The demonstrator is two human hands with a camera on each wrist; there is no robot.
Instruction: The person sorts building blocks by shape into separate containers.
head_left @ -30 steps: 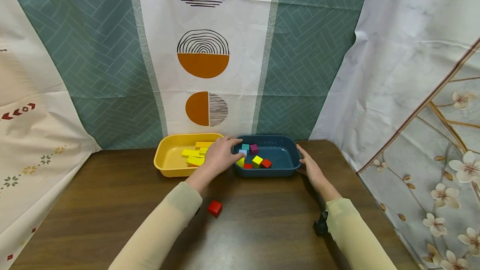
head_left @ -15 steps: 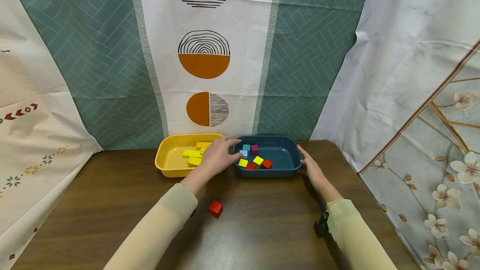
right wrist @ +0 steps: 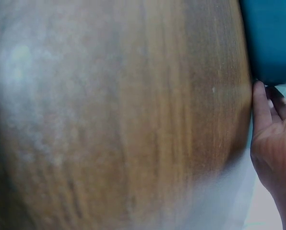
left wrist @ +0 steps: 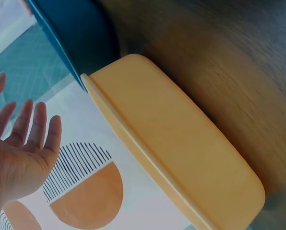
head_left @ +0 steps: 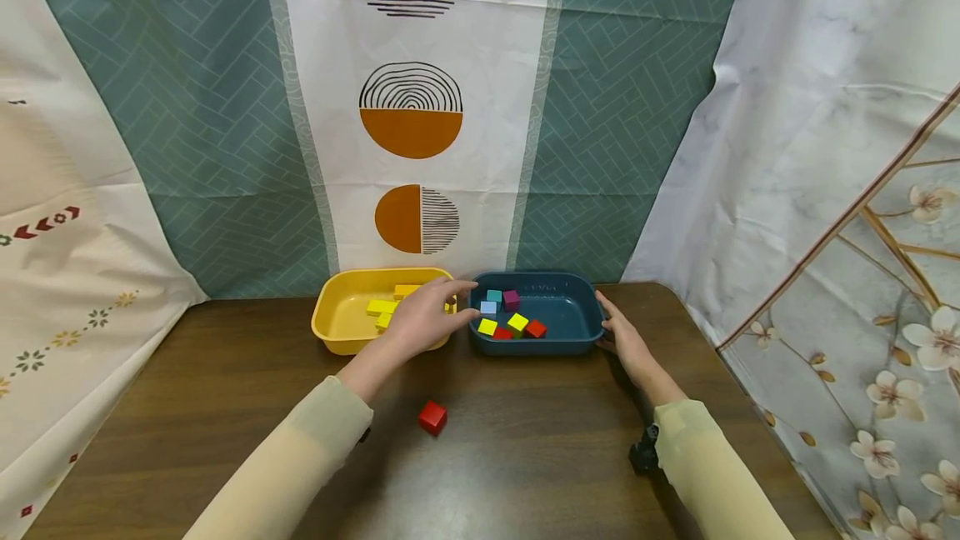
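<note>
My left hand (head_left: 422,317) hovers over the right part of the yellow tray (head_left: 322,312), its thumb and fingers apart and holding nothing. In the left wrist view that hand (left wrist: 23,148) shows spread fingers beside the tray wall. Beside it stands the blue tray (head_left: 573,307) with several small cubes, among them a yellow cube (head_left: 487,327) in its near left corner, a light blue cube (head_left: 488,307) and a purple cube (head_left: 511,300). My right hand (head_left: 628,347) touches the blue tray's right end with extended fingers (right wrist: 261,108).
Several yellow blocks (head_left: 381,307) lie in the yellow tray, partly hidden by the left hand. A lone red cube (head_left: 432,417) sits on the brown wooden table (head_left: 525,448) in front of the trays. Patterned cloth (head_left: 480,215) hangs right behind them.
My left hand has drawn back leftward from the blue tray's left edge, uncovering the yellow cube in its near left corner. The right hand stays at the blue tray's end.
</note>
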